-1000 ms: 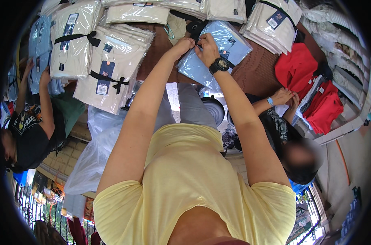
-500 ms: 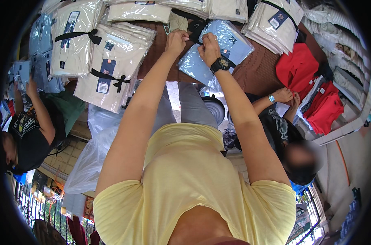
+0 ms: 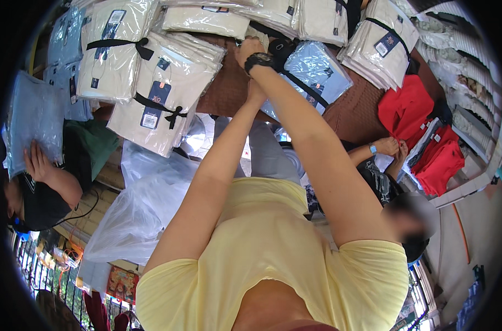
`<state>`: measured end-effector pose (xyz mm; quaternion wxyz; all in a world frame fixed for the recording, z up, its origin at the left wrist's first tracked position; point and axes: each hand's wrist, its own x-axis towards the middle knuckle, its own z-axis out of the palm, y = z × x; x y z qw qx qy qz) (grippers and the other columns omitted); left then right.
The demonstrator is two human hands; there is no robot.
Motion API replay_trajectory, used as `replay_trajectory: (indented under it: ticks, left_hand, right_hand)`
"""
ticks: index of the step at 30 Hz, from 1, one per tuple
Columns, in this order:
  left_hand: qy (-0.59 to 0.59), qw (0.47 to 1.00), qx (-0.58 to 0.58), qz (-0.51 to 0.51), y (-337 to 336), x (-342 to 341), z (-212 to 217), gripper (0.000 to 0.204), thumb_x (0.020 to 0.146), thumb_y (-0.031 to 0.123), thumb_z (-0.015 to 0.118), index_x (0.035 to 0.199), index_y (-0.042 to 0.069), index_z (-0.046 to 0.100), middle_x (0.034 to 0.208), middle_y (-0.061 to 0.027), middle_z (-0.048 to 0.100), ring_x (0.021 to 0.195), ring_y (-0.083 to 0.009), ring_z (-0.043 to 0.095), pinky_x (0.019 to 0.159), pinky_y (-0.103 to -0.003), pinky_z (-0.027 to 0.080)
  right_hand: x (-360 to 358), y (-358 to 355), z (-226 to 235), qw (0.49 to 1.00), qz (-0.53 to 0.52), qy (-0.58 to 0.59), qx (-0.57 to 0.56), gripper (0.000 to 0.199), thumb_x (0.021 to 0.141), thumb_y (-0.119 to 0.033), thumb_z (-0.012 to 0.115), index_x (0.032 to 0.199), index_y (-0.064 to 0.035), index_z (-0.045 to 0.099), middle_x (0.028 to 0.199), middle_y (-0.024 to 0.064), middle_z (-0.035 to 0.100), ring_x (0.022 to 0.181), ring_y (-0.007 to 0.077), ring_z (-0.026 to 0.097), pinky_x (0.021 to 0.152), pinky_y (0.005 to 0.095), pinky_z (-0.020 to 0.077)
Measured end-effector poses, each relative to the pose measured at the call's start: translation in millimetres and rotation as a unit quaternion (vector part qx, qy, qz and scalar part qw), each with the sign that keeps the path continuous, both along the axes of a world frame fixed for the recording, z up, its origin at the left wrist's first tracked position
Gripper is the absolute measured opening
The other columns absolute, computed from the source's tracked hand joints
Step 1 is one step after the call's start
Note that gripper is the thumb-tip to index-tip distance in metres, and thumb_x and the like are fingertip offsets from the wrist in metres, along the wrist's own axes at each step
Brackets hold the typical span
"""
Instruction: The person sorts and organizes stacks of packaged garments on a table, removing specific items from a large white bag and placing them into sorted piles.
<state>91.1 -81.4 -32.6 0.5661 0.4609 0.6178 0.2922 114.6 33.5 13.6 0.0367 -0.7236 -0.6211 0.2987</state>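
My right hand point(image 3: 249, 51), with a black watch at the wrist, reaches across to the far middle of the brown cloth. Its fingers are curled beside a bit of khaki cloth point(image 3: 258, 31); what they hold, if anything, I cannot make out. Beneath the right wrist passes my left hand point(image 3: 255, 92), its fingers hidden. Just right of both hands lie light blue folded garments in clear plastic point(image 3: 312, 62). A black ribbon point(image 3: 304, 87) runs slantwise across them.
Plastic-wrapped cream garments tied with black ribbon point(image 3: 161, 88) are stacked at left and along the back. Red garments point(image 3: 408, 110) lie at right, by a co-worker's hands point(image 3: 391, 147). Another person at left holds a blue package point(image 3: 35, 116). A clear plastic sheet point(image 3: 146, 198) hangs below.
My right hand has left the blue garments and moved left over my left wrist. The left hand has come nearer and right. The person at left has raised a blue package into view.
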Motion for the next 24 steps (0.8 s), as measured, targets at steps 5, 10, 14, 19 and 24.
replay_trajectory:
  ticks: [5, 10, 14, 19, 24]
  left_hand:
    - [-0.316, 0.937, -0.112, 0.097, 6.7, 10.6, -26.6, 0.040, 0.098, 0.029, 0.051, 0.130, 0.005, 0.047, 0.118, -0.0074, 0.058, 0.098, -0.0117, 0.055, 0.087, -0.028, 0.045]
    - [-0.579, 0.801, -0.118, 0.097, 13.9, 10.2, -64.4, 0.038, 0.098, 0.029, 0.050, 0.128, 0.005, 0.050, 0.113, -0.0057, 0.060, 0.100, -0.0134, 0.057, 0.089, -0.028, 0.046]
    - [-0.489, 0.826, -0.236, 0.155, 38.2, 7.2, -27.1, 0.026, 0.094, 0.012, 0.055, 0.117, 0.001, 0.058, 0.106, -0.0066, 0.062, 0.091, -0.0148, 0.062, 0.079, -0.028, 0.053]
    - [-0.316, 0.898, -0.221, 0.212, 46.7, 2.5, 19.2, 0.024, 0.084, -0.003, 0.066, 0.107, -0.001, 0.065, 0.106, -0.0094, 0.064, 0.085, -0.0134, 0.062, 0.072, -0.022, 0.054]
    - [-0.298, 0.912, -0.204, 0.196, 43.8, -2.9, 30.3, 0.026, 0.085, -0.001, 0.064, 0.111, 0.000, 0.064, 0.103, -0.0094, 0.065, 0.083, -0.0120, 0.061, 0.073, -0.022, 0.053]
  right_hand:
    - [-14.2, -4.3, -16.9, 0.989, -0.124, 0.076, -0.024, 0.035, 0.075, -0.019, 0.070, 0.099, 0.0051, 0.065, 0.105, 0.0291, 0.063, 0.102, 0.0395, 0.062, 0.089, 0.0407, 0.0513]
    - [-3.3, -23.7, 36.5, 0.992, -0.055, 0.017, -0.115, 0.042, 0.072, -0.022, 0.070, 0.103, 0.0051, 0.063, 0.105, 0.0300, 0.062, 0.103, 0.0395, 0.061, 0.085, 0.0417, 0.0513]
    - [57.9, -104.6, 51.7, 0.955, -0.151, 0.256, 0.008, 0.041, 0.075, -0.016, 0.066, 0.106, 0.0053, 0.049, 0.089, 0.0254, 0.063, 0.088, 0.0360, 0.065, 0.073, 0.0414, 0.0519]
    - [72.4, -135.0, 66.0, 0.771, -0.398, 0.479, -0.129, 0.034, 0.087, -0.016, 0.053, 0.109, 0.0010, 0.035, 0.068, 0.0155, 0.055, 0.055, 0.0229, 0.058, 0.048, 0.0342, 0.0452]
    - [60.2, -113.7, 39.0, 0.705, -0.478, 0.471, -0.227, 0.035, 0.099, -0.036, 0.033, 0.091, -0.0037, 0.046, 0.059, 0.0056, 0.046, 0.043, 0.0138, 0.042, 0.038, 0.0278, 0.0312]
